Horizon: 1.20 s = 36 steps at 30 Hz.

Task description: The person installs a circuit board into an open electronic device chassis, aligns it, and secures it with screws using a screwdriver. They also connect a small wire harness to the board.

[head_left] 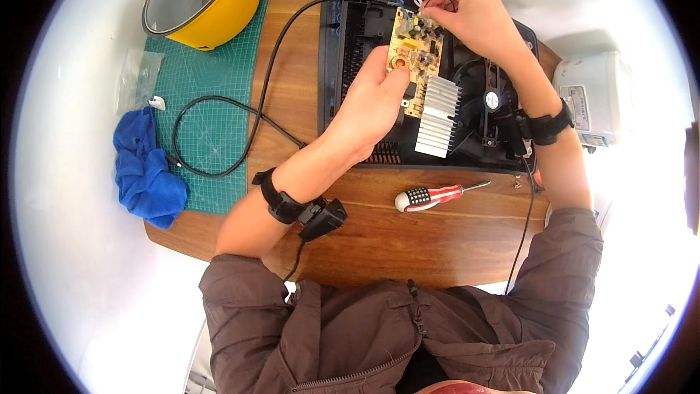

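Observation:
My left hand (372, 98) grips the side of a tan circuit board (410, 44), thumb over its components. A silver finned heat sink (438, 117) sits at the board's near end. At the far end, my right hand (470, 14) has its fingers closed on a small white wire connector (418, 2) with thin dark wires. Whether the connector is seated on the board I cannot tell. The board is over an opened black appliance housing (350, 66), which holds a black cooling fan (492, 100) at its right. A black power cord (271, 66) runs into the housing's far side.
A red, white and black screwdriver (437, 196) lies near the housing's front edge, with tiny screws (518, 182) to its right. Leftward are a green cutting mat (211, 131), a yellow pot (219, 11), a blue cloth (149, 175) and a clear bag (137, 80). A white appliance (598, 98) stands right.

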Tool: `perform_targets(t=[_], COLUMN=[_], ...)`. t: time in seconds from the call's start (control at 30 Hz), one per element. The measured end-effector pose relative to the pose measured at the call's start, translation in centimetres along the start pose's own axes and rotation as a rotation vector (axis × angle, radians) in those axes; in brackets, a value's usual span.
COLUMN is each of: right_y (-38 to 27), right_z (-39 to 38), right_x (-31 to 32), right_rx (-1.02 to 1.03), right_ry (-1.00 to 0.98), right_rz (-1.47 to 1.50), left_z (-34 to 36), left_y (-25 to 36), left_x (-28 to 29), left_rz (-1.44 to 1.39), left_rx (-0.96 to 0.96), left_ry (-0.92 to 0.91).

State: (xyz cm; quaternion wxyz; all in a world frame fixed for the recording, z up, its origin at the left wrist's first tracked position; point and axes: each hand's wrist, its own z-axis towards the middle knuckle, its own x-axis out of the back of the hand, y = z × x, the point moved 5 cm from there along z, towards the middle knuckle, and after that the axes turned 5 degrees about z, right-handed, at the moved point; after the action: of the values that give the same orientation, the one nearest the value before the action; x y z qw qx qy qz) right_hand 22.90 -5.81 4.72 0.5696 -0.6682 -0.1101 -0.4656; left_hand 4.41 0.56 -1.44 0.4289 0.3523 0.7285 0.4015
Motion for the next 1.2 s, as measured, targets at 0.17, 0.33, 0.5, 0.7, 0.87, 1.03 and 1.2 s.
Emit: perform_targets(t=[0.17, 0.33, 0.5, 0.7, 0.87, 1.03, 1.2], right_y=[3.9, 2.0, 2.3, 2.3, 3.6, 3.8, 3.4], right_z=[0.9, 1.5, 2.4, 2.6, 2.7, 2.4, 1.8], right_x=[3.7, 2.9, 1.2, 0.2, -0.5, -0.8, 1.2], right_rx=[-0.065, -0.075, 0.123, -0.007, 0.070, -0.038, -0.094], right_ry=[0.090, -0.056, -0.077, -0.129, -0.156, -0.201, 0.037], right_rz=[0.093, -0.269, -0.254, -0.055, 0.043, 0.101, 0.270], left_z=[0.5, 1.0, 0.5, 0.3, 0.7, 0.8, 0.8], left_y=[-0.6, -1.3, -0.8, -0.1, -0.7, -0.9, -1.0], left_x=[-0.2, 0.6, 0.7, 0.2, 0.4, 0.5, 0.6], left_rz=[-0.017, -0.080, -0.101, -0.133, -0.114, -0.121, -0.120], left_rx=[0.038, 0.089, 0.102, 0.107, 0.078, 0.080, 0.065], left_ry=[-0.007, 0.008, 0.024, -0.008, -0.008, -0.001, -0.005])
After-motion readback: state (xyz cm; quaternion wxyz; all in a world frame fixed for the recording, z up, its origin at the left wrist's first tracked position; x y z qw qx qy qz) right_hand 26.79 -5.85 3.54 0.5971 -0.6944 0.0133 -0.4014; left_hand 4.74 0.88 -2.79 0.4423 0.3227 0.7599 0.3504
